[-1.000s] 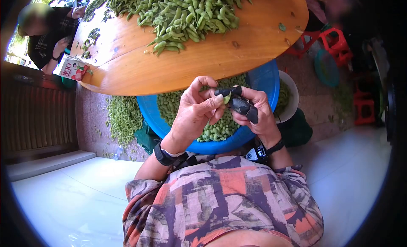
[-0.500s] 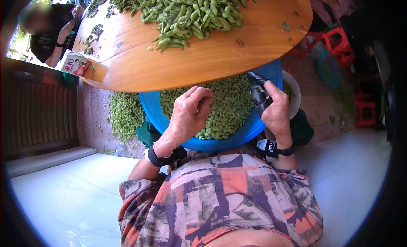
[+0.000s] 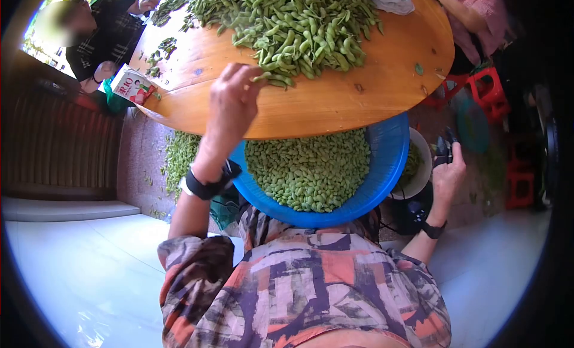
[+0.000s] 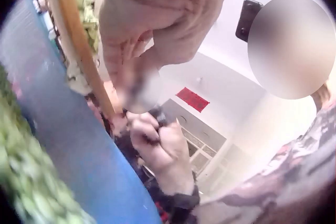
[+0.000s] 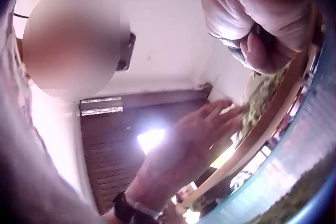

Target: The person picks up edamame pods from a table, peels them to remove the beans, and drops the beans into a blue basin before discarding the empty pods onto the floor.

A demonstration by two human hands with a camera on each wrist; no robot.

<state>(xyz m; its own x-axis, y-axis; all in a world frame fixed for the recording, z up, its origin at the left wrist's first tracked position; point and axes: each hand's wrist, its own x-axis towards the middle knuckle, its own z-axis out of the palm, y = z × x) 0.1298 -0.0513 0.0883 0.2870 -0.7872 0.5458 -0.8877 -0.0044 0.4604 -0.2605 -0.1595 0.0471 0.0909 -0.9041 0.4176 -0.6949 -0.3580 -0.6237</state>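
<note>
My left hand [image 3: 232, 103] reaches over the table's near edge, its extended fingertips at a green pod [image 3: 278, 80] beside the heaped pods [image 3: 299, 34]; blur hides whether they touch it. To the right of the white bowl [image 3: 418, 183], my right hand [image 3: 449, 171] has black coverings on two fingers, which stand apart. Shelled green beans [image 3: 308, 174] fill much of the blue basin [image 3: 387, 159] at my lap. The left wrist view shows my left hand [image 4: 163, 19] large and blurred; the right wrist view shows my right hand [image 5: 257, 19] with some fingers bent.
The wooden table [image 3: 382, 85] overhangs the basin. A printed carton [image 3: 133, 87] stands at its left edge, near a person in dark clothing [image 3: 110, 34]. A white cloth [image 3: 388, 0] lies at the back. More pods [image 3: 181, 156] are on the floor; red stools [image 3: 489, 94] stand at right.
The hands were together around a small green piece one second ago, then parted. My left hand has moved up to the pods; my right has moved right, beyond the white bowl. The head view has shifted.
</note>
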